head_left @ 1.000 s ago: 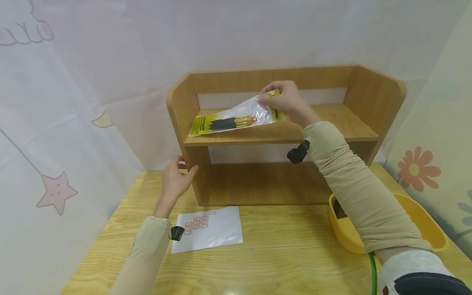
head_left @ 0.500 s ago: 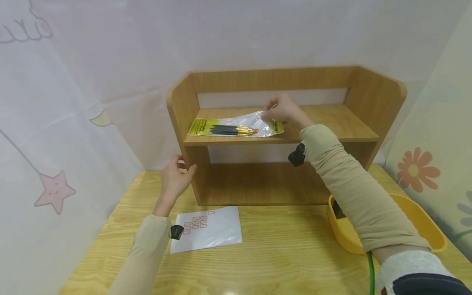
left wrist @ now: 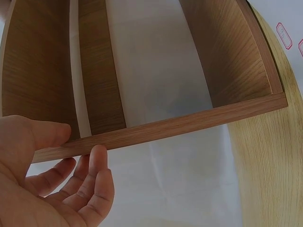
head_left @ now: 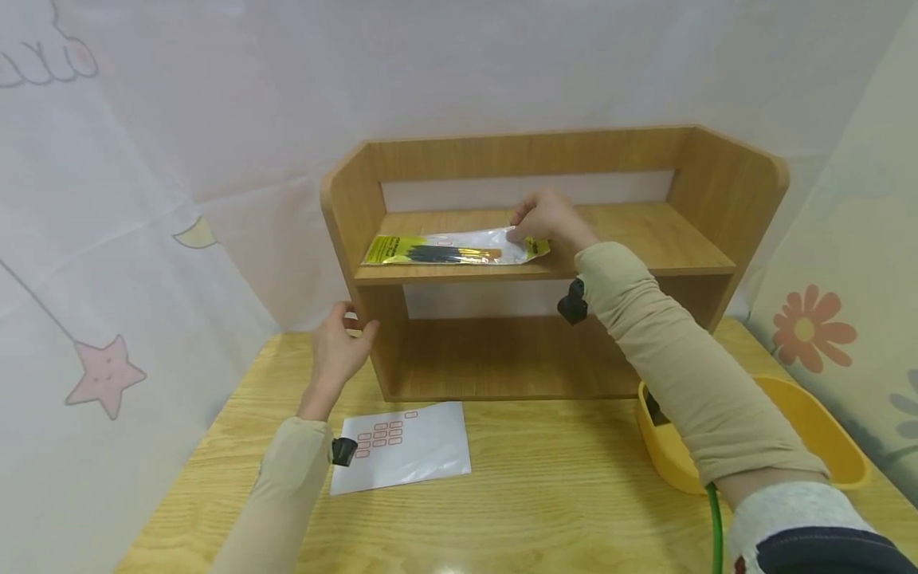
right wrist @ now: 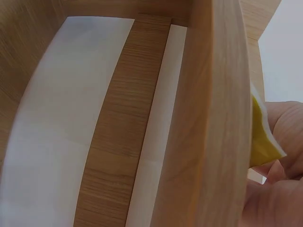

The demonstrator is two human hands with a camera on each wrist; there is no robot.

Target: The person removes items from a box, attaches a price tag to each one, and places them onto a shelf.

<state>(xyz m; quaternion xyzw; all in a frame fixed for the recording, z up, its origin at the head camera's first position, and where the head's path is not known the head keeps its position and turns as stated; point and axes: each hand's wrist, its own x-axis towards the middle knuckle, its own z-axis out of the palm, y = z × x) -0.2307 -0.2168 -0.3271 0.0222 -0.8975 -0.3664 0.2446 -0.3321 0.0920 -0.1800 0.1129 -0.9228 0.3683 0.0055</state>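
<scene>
Yellow-ended and clear, the flat plastic packet (head_left: 469, 238) of black-handled brushes (head_left: 441, 254) lies toward nine o'clock on the upper board of the brown wooden two-tier shelf (head_left: 645, 231). The right hand (head_left: 551, 219) pinches its three-o'clock end; the left hand (head_left: 340, 347) curls round the shelf's nine-o'clock side. The packet should be light, slippery, and floppy past the brushes; that slack end suits a pinch.

A sleeve (head_left: 692, 371) partly hides the basin (head_left: 810, 414); lettering (head_left: 389, 244) on the packet (head_left: 453, 249) is illegibly small.
</scene>
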